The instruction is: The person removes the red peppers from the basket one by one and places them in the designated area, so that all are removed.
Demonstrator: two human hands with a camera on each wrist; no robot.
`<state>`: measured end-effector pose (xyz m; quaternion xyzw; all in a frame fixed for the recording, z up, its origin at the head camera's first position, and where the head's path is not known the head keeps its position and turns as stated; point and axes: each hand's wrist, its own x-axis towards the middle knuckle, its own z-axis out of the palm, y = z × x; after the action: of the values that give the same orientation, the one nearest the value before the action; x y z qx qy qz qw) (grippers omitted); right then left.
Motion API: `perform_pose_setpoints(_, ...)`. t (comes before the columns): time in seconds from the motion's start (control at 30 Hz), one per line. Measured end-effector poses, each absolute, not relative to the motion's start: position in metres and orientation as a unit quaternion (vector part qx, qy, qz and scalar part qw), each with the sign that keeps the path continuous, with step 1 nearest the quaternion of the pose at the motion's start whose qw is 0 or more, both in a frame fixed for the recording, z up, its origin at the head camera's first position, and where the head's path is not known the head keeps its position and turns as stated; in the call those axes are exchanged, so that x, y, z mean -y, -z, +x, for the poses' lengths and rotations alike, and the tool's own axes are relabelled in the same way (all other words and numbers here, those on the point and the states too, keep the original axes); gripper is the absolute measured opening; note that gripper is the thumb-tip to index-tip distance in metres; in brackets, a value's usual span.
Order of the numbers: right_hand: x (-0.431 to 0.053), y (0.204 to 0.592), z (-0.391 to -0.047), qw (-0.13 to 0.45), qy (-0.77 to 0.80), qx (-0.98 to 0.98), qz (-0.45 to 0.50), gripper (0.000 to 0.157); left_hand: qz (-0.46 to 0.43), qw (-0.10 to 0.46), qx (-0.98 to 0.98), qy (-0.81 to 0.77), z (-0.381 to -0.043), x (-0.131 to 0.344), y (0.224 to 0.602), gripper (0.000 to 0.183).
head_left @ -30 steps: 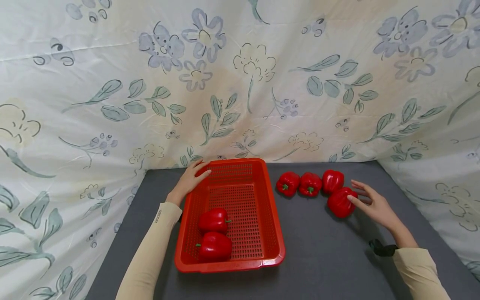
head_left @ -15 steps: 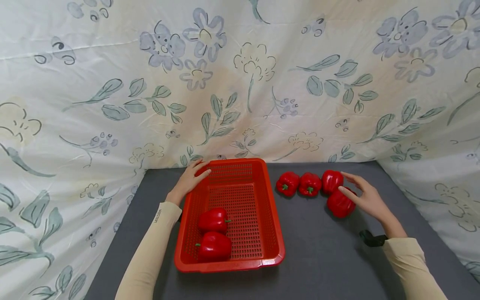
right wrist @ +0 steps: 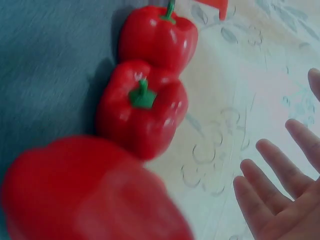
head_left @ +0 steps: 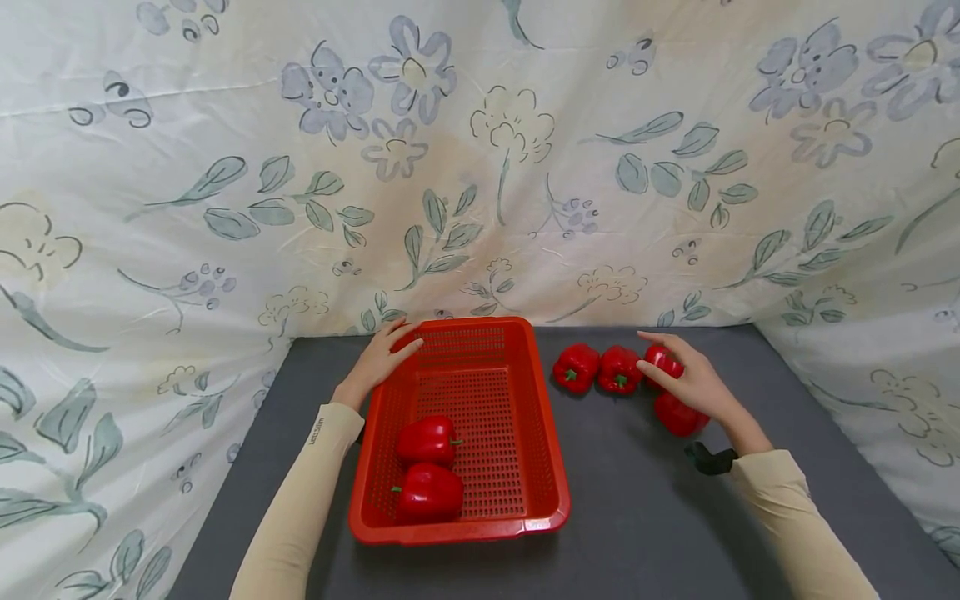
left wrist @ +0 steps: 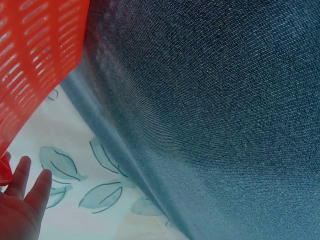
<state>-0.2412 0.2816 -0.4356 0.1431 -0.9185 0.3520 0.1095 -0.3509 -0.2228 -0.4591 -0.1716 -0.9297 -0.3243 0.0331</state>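
My left hand [head_left: 377, 362] rests at the far left corner of a red perforated plastic basket [head_left: 553, 467], fingers straight, thumb over the rim. In the left wrist view its fingers [left wrist: 37, 192] lie by the basket's outer wall. My right hand [head_left: 697, 382] hovers with spread fingers over a red bell pepper [head_left: 662, 360], holding nothing. Another bell pepper [head_left: 677, 417] sits nearer me, partly covered by that hand. Left of them stand two more peppers, a middle one [head_left: 619, 371] and a leftmost one [head_left: 576, 369], green stems showing. The right wrist view shows straight, separated fingers [right wrist: 270, 155].
Two red bell peppers, a rear one [head_left: 427, 440] and a front one [head_left: 430, 493], lie in the basket's near left part. The dark grey tabletop [head_left: 622, 508] meets a floral cloth [head_left: 510, 208] at the back and sides.
My right hand has moved left, from the nearest pepper on the right to above the one behind it. The left hand, basket and peppers have stayed put.
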Motion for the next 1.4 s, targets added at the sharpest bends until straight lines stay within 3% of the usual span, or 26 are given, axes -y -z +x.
perform_pose_setpoints(0.43,-0.243,0.424,-0.261,0.076,-0.399,0.889,0.212,0.062,-0.166,0.03,0.931,0.325,-0.354,0.219,0.46,0.06)
perform_pose_setpoints(0.83,-0.191,0.385,-0.255,0.037,-0.4,0.872,0.281,0.06,-0.166,0.033,0.93,0.326,-0.361,0.219,0.462,0.06)
perform_pose_setpoints(1.4,-0.148,0.403,-0.298,0.018,-0.382,0.853,0.356,0.059,-0.163,0.035,0.93,0.327,-0.363,0.219,0.461,0.059)
